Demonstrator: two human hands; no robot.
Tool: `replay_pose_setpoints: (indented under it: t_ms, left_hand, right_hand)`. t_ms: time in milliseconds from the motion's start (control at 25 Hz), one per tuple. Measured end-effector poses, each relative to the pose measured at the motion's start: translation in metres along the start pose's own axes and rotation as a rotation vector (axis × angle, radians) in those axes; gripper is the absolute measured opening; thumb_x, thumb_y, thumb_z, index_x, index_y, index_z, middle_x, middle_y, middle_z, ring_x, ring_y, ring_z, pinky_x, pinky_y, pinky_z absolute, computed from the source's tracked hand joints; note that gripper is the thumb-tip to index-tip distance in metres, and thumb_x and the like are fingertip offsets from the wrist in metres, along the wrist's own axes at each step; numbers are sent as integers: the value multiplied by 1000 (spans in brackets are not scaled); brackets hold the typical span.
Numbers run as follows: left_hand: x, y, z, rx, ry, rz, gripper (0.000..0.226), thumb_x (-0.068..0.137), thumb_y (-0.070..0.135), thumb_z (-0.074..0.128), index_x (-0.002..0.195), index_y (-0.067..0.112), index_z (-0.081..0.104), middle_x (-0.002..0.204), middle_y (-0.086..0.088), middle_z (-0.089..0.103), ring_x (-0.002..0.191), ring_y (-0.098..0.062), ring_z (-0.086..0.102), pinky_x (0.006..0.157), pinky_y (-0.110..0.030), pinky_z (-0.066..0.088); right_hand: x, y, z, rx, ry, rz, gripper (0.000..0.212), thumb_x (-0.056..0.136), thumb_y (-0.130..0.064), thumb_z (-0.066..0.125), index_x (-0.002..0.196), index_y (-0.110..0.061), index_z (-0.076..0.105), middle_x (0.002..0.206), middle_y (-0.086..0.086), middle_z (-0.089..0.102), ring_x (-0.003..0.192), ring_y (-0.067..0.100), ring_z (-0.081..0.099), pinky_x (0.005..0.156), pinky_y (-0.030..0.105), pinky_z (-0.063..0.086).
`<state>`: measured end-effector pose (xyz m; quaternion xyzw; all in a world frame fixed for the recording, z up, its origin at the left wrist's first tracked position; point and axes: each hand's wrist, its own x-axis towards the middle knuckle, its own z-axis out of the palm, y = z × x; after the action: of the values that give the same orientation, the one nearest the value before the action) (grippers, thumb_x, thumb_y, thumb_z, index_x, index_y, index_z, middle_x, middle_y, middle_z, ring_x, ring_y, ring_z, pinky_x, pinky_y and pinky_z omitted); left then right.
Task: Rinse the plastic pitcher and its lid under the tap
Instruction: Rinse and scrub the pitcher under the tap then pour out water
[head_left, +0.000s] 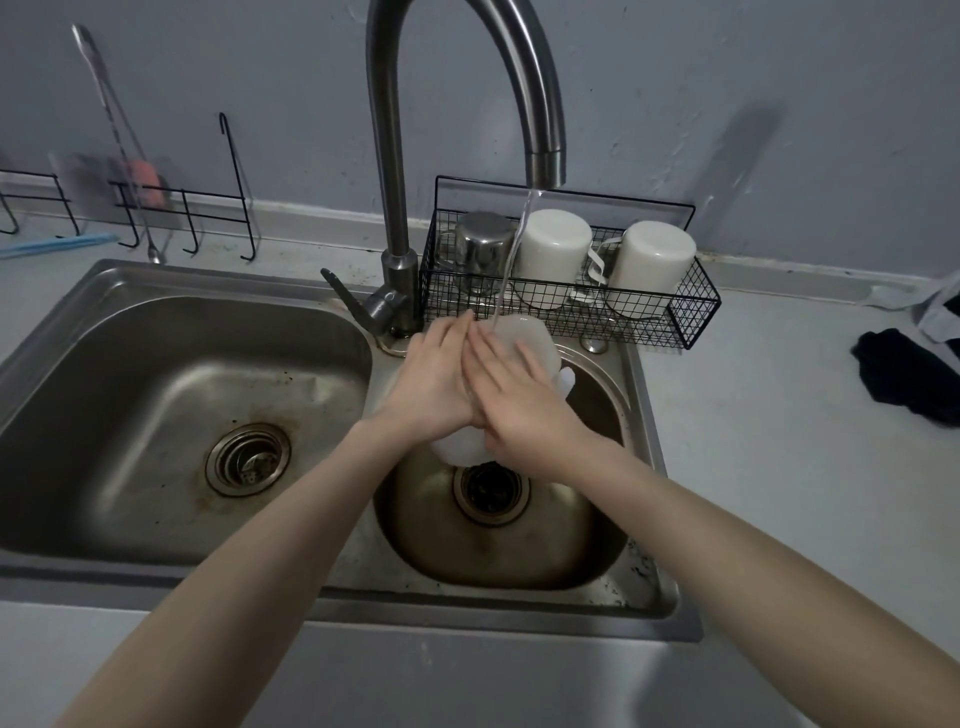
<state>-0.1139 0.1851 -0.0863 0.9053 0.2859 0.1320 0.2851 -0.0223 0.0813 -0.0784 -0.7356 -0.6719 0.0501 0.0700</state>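
Note:
A translucent white plastic pitcher is held on its side over the small right sink basin. My left hand grips its left side and my right hand lies flat across its top. Part of its handle pokes out at the right, and its lower end shows below my hands. Water falls from the curved steel tap onto the pitcher's upper end. I cannot make out a lid.
The large left basin lies beside the small one. A black wire basket behind the sink holds a steel cup and two upturned white cups. A dark cloth lies on the right counter. Wire racks stand at the back left.

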Motion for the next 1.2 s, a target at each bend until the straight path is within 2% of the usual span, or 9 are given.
replay_pose_setpoints:
  t_ms: [200,280,440,520,600,720,960,1080,1200]
  left_hand:
    - [-4,4,-5,35,-33,14,114,51,27,85,143,8,21,143,-7,30,127,-26,29,106,-30,22]
    - [-4,6,-8,35,-23,16,114,50,27,85,143,10,21,142,-5,30,124,-27,30,104,-32,25]
    - [-5,5,-19,-72,9,25,113,47,25,87,141,14,25,141,-3,31,125,-24,31,103,-30,26]
    - [-5,4,-26,-163,12,26,112,46,23,87,141,16,28,139,-1,33,126,-21,33,103,-28,27]
    - [-7,4,-29,-207,-21,23,111,46,20,88,140,18,28,138,1,33,125,-17,34,103,-26,27]
    - [-10,5,-30,-250,-59,-4,111,47,18,88,141,18,28,134,3,35,118,-9,35,98,-21,27]
    - [-17,8,-27,-400,-58,-111,111,52,15,87,143,18,24,140,3,33,114,-2,32,96,-19,28]
    - [-22,9,-31,-418,-109,-99,109,52,15,87,142,20,27,137,5,35,118,-6,36,96,-21,30]
    - [-27,15,-32,-312,-150,-27,109,51,18,88,142,21,27,136,6,35,116,-5,34,96,-19,27]
  right_hand:
    - [-7,42,-8,-42,76,-89,96,76,-37,69,146,-16,7,155,2,11,141,12,4,116,32,6]
    - [-5,48,-6,137,133,-34,104,68,-36,77,146,-15,11,155,4,12,139,10,5,116,33,12]
    - [-11,50,0,706,240,174,110,56,-34,85,143,-32,17,149,-12,16,136,1,15,109,11,15]
    - [-16,57,-2,939,226,270,106,53,-31,87,138,-37,24,141,-12,37,129,5,36,109,26,30]
    - [-20,63,-6,956,129,266,103,54,-26,87,137,-33,27,136,-10,44,126,8,41,109,40,33]
    - [-27,68,-8,880,7,224,110,55,-16,87,142,-26,20,139,-6,42,129,10,38,110,43,31]
    - [-45,69,-13,481,303,254,106,56,-32,85,142,-27,23,144,4,31,131,19,27,109,42,25]
    - [-56,80,-21,720,135,370,102,59,-27,85,141,-27,23,130,-1,46,122,13,39,103,31,31]
    - [-65,79,-18,867,-58,371,68,62,-12,82,119,-13,45,101,0,57,102,17,54,86,22,46]
